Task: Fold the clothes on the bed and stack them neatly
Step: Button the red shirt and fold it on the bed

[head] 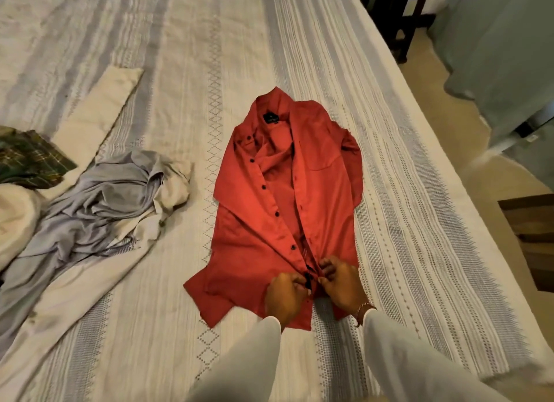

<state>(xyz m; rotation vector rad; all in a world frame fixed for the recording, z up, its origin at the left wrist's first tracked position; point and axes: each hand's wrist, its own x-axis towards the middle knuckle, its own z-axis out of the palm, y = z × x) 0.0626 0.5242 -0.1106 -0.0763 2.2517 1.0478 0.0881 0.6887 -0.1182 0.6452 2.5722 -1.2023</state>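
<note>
Head view: a red button-front shirt (284, 209) lies face up on the bed (404, 191), collar at the far end, hem at the near end, placket partly open with dark buttons visible along the left front edge. Both hands work at the lower placket, close together. The left hand (284, 293) has its fingers curled and pinches the left front edge of the shirt at a dark button. The right hand (338, 284) has its fingers curled and pinches the opposite front edge just beside it; a bracelet (364, 307) sits on the right wrist. Both forearms are covered by white sleeves (248, 359). To the left of the shirt, well apart from it, a crumpled grey garment (99, 200) lies over a long cream garment (90, 269). At the far left edge a green plaid garment (30, 158) lies partly in view. The bed carries a white cover with grey woven stripes. Beige floor (443, 107) shows to the right of the bed.
</note>
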